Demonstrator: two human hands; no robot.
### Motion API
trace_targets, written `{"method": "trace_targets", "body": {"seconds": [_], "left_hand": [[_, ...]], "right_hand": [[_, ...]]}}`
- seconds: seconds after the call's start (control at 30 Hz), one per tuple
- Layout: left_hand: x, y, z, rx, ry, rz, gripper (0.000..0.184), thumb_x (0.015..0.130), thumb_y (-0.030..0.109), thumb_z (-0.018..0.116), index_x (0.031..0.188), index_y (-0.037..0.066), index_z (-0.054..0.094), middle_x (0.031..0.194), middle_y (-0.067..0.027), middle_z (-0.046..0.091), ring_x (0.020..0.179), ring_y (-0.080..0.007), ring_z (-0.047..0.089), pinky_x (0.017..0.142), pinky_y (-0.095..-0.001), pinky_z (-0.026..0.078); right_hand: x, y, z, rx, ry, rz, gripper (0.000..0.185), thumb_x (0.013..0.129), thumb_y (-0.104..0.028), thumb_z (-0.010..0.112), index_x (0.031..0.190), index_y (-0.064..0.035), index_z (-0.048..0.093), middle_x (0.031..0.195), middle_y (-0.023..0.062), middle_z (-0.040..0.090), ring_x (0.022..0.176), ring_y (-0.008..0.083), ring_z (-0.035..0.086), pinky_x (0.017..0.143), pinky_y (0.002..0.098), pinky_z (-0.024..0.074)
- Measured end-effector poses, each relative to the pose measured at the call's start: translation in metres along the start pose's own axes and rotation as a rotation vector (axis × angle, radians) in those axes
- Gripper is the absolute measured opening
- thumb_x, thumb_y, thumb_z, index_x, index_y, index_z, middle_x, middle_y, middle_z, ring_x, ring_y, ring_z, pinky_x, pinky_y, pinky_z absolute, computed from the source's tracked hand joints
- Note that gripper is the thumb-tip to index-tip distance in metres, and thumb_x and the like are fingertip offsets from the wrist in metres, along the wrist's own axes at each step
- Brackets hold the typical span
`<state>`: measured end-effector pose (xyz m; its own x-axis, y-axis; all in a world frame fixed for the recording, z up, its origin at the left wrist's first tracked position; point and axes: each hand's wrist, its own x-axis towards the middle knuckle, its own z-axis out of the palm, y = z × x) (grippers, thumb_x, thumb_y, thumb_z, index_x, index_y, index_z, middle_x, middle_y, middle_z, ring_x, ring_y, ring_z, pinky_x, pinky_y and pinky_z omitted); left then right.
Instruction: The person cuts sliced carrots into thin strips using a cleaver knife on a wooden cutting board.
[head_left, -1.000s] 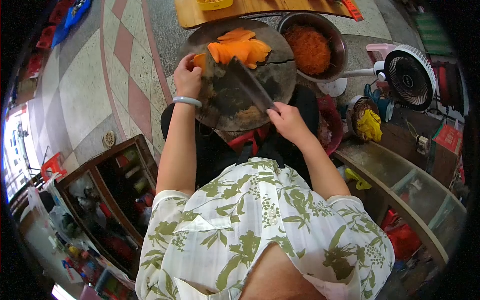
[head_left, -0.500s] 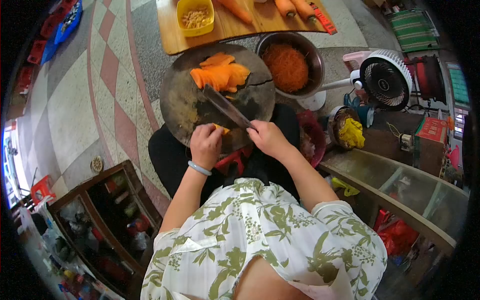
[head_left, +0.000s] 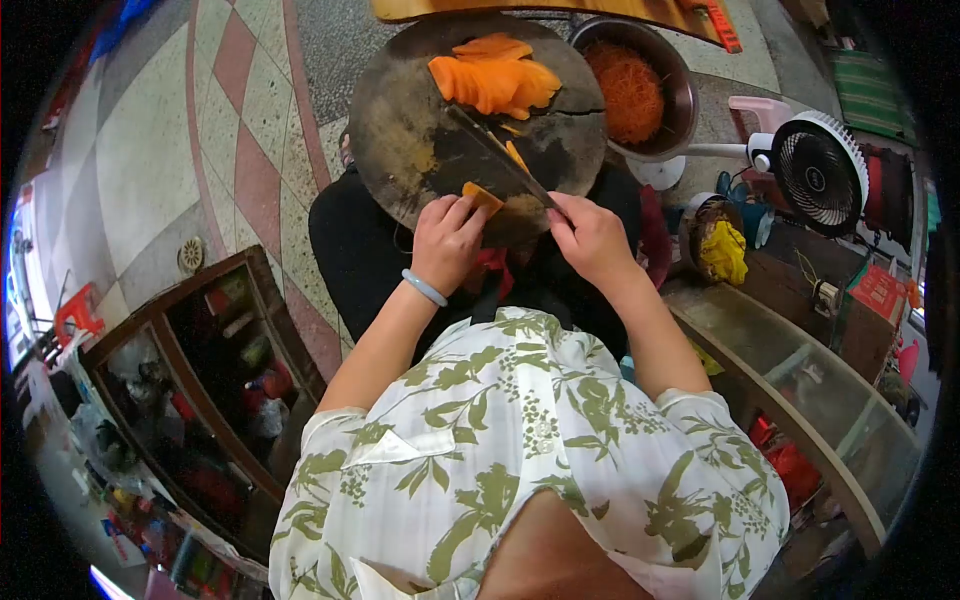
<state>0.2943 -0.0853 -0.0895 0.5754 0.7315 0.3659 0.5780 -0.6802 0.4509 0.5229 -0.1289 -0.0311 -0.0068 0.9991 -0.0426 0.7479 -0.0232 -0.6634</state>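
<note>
On a round, worn wooden chopping block [head_left: 395, 165] lies a fanned heap of orange carrot slices [head_left: 497, 84]. My left hand [head_left: 447, 242], a pale bangle at its wrist, is closed with its fingertips on a carrot piece [head_left: 484, 198] at the block's near edge. The handle of a kitchen knife [head_left: 497, 150] is in my right hand [head_left: 592, 238]. Its blade points away and to the left across the block, reaching toward the heap, apart from the held piece. A thin carrot slice [head_left: 516, 156] is beside the blade on its right.
A metal pot [head_left: 686, 115] with shredded carrot [head_left: 625, 92] stands right of the block. Beyond them is the edge of a wooden board [head_left: 450, 8]. A fan [head_left: 810, 175] stands at the right. Cabinets flank me: a dark one [head_left: 170, 360] left, a glass-topped one [head_left: 800, 370] right.
The view has shifted, so the block sits higher and further right. The carrot piece under my left fingers shows more, and a thin slice now shows beside the blade.
</note>
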Motion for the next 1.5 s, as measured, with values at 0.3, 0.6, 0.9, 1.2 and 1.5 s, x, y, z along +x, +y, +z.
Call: {"method": "trace_targets", "body": {"seconds": [0.3,0.6,0.9,1.2,1.5], "left_hand": [[-0.002,-0.004,0.006,-0.037,-0.005,-0.009,0.029,0.074,0.008,0.068,0.102,0.007,0.072,0.112,-0.0105,0.065,0.109,-0.0308,0.061,0.093,-0.0434,0.050],[-0.001,-0.006,0.008,-0.045,-0.046,-0.010,0.026,0.074,0.011,0.068,0.099,0.009,0.072,0.112,-0.0079,0.063,0.107,-0.0301,0.060,0.093,-0.0436,0.049],[-0.001,-0.006,0.015,-0.065,0.016,-0.019,0.027,0.075,0.011,0.068,0.101,0.009,0.072,0.115,-0.0086,0.064,0.111,-0.0297,0.061,0.094,-0.0425,0.049],[-0.003,-0.007,0.014,-0.050,0.006,-0.019,0.027,0.077,0.011,0.068,0.103,0.009,0.072,0.115,-0.0081,0.065,0.112,-0.0300,0.061,0.094,-0.0425,0.050],[-0.007,-0.009,0.018,-0.091,0.051,-0.010,0.025,0.076,0.011,0.068,0.101,0.010,0.072,0.112,-0.0080,0.065,0.110,-0.0307,0.061,0.094,-0.0426,0.050]], "right_hand": [[-0.007,-0.022,0.019,-0.238,-0.127,-0.163,0.036,0.085,-0.010,0.068,0.120,-0.0113,0.063,0.085,0.0094,0.061,0.068,0.0309,0.065,0.057,0.0395,0.0543],[-0.007,-0.024,0.027,-0.285,-0.155,-0.133,0.035,0.085,-0.010,0.068,0.119,-0.0098,0.062,0.084,0.0093,0.061,0.066,0.0308,0.065,0.056,0.0392,0.0547],[0.013,-0.027,0.043,-0.272,-0.201,-0.064,0.029,0.089,-0.011,0.064,0.118,-0.0086,0.061,0.085,0.0131,0.064,0.072,0.0335,0.067,0.060,0.0421,0.0555],[-0.002,-0.030,0.030,-0.285,-0.158,-0.127,0.016,0.092,-0.015,0.060,0.106,-0.0076,0.062,0.079,0.0128,0.063,0.072,0.0314,0.069,0.060,0.0425,0.0570],[0.016,-0.027,0.048,-0.194,-0.142,-0.047,0.022,0.092,-0.012,0.061,0.113,-0.0083,0.065,0.090,0.0154,0.067,0.081,0.0357,0.067,0.066,0.0450,0.0560]]}}
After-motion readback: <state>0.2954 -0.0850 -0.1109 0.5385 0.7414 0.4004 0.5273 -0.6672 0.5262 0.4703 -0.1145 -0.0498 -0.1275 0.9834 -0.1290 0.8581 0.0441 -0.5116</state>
